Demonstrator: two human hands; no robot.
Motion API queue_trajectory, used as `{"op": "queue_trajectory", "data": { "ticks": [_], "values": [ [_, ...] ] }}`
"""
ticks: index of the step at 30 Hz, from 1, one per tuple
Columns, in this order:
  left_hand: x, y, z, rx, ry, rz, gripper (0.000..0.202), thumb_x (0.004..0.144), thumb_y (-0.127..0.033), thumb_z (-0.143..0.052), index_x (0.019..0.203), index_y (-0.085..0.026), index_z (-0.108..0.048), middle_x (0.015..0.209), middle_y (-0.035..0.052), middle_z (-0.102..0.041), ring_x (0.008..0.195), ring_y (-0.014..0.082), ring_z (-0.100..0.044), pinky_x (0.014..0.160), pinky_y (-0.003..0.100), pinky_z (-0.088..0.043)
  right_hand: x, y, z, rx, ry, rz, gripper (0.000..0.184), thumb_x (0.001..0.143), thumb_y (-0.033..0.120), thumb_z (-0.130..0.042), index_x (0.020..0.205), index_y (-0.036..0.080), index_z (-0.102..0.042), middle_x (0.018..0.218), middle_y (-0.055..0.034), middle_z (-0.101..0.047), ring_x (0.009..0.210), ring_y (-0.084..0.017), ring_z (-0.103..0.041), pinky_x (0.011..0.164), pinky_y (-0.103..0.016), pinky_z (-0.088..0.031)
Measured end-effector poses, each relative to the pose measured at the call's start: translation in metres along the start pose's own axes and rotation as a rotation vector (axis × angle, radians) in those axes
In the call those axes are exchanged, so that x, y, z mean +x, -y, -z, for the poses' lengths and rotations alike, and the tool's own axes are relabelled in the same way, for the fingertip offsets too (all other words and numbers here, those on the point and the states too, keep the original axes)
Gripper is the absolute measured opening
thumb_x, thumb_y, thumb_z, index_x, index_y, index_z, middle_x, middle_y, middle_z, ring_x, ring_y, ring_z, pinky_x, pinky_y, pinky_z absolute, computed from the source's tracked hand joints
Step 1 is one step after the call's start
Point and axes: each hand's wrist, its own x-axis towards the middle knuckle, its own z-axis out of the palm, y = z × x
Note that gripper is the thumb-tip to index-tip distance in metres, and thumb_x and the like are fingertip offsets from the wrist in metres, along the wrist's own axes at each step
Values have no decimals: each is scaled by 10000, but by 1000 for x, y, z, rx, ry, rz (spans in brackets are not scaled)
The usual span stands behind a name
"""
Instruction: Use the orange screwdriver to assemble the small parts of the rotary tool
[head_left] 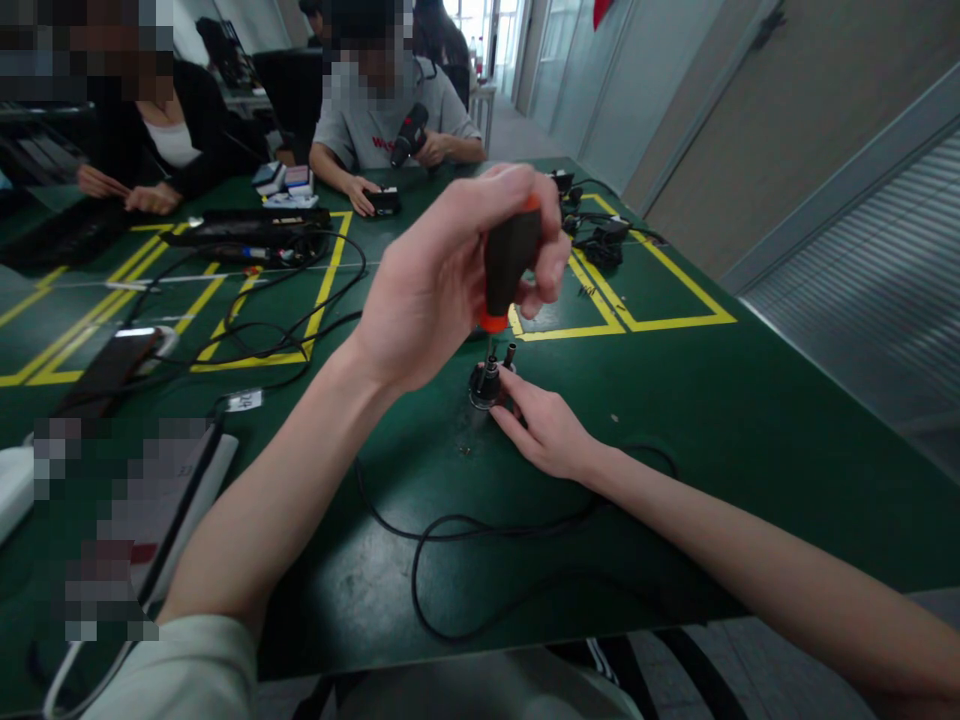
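Observation:
My left hand [450,275] is raised over the green table [675,400] and wrapped round the black and orange handle of a screwdriver [506,265]. The shaft points straight down into a small black round part [486,382] standing on the table. My right hand [544,430] lies on the table beside that part, its fingertips pressed against the part's near right side to steady it. A thin black cable [465,525] runs from under my right hand and loops toward the table's near edge.
Two other people sit at the far side, one holding a black tool [409,135]. Black devices and cables [247,235] lie across yellow floor-tape lines at the left. More black parts [600,240] sit at the far right. A phone [112,365] lies at the left.

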Motion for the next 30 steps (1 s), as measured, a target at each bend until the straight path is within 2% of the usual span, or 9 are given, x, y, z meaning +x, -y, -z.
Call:
{"op": "queue_trajectory", "data": {
  "ticks": [2, 5, 8, 11, 15, 19, 22, 26, 30],
  "values": [
    [-1, 0, -1, 9, -2, 1, 163, 955, -243, -590, 805, -187, -557, 726, 4, -609, 622, 131, -604, 559, 240, -449, 0, 0, 0, 4, -6, 3, 472, 1086, 280, -428, 1544, 183, -368, 1228, -157, -737, 996, -288, -749, 838, -450, -627],
    [-2, -2, -2, 32, -20, 0, 142, 959, -258, -574, 837, -199, -531, 670, -20, -572, 457, 88, -483, 444, 218, -302, -1, -1, -1, 10, -12, 7, 462, 1086, 282, -434, 1530, 168, -386, 1242, -169, -734, 998, -288, -748, 838, -448, -628],
    [-2, -4, -2, 70, -3, 11, 372, 1001, -457, -468, 842, -168, -638, 590, 9, -521, 457, 100, -433, 462, 238, -299, -1, -2, -1, 8, -6, -4, 462, 1080, 271, -442, 1529, 174, -393, 1261, -172, -728, 990, -285, -750, 843, -447, -629],
    [-1, -4, 0, 55, 21, 3, 528, 1024, -458, -363, 745, -147, -686, 593, 43, -517, 534, 127, -486, 529, 261, -382, -1, -2, -2, 7, -8, -1, 473, 1075, 264, -443, 1536, 182, -380, 1279, -172, -724, 983, -284, -750, 845, -449, -627],
    [-1, 1, 1, -12, 12, -17, 205, 962, -281, -577, 789, -174, -604, 707, 17, -591, 671, 126, -600, 623, 235, -474, 0, 0, -1, 10, -2, -5, 473, 1067, 246, -448, 1531, 186, -381, 1273, -164, -729, 996, -286, -750, 859, -452, -622],
    [-2, 1, 0, 32, 14, 24, 118, 910, -184, -627, 887, -206, -513, 740, -16, -647, 518, 87, -553, 473, 192, -380, 1, 1, 0, 24, 1, -17, 473, 1061, 238, -453, 1527, 191, -386, 1237, -151, -741, 1002, -289, -750, 867, -449, -620],
    [-3, -2, 0, 84, 18, 16, 166, 963, -333, -583, 884, -186, -586, 625, -3, -608, 448, 76, -444, 439, 195, -299, 1, 0, 0, 18, 0, -6, 469, 1064, 243, -452, 1525, 186, -386, 1232, -154, -740, 995, -286, -750, 862, -441, -619],
    [-2, -2, 2, 76, 27, 11, 487, 1005, -546, -474, 775, -157, -655, 574, 28, -555, 506, 117, -496, 509, 250, -400, 0, 0, 0, 1, -3, 5, 465, 1069, 243, -449, 1523, 175, -382, 1243, -164, -736, 983, -284, -752, 848, -441, -623],
    [-1, 2, 2, -6, 26, 5, 196, 972, -297, -573, 816, -177, -579, 719, 16, -656, 669, 139, -663, 640, 249, -499, 0, 0, -1, 1, -3, 0, 463, 1075, 256, -439, 1527, 182, -376, 1253, -160, -735, 1008, -286, -749, 859, -442, -620]
  ]
}}
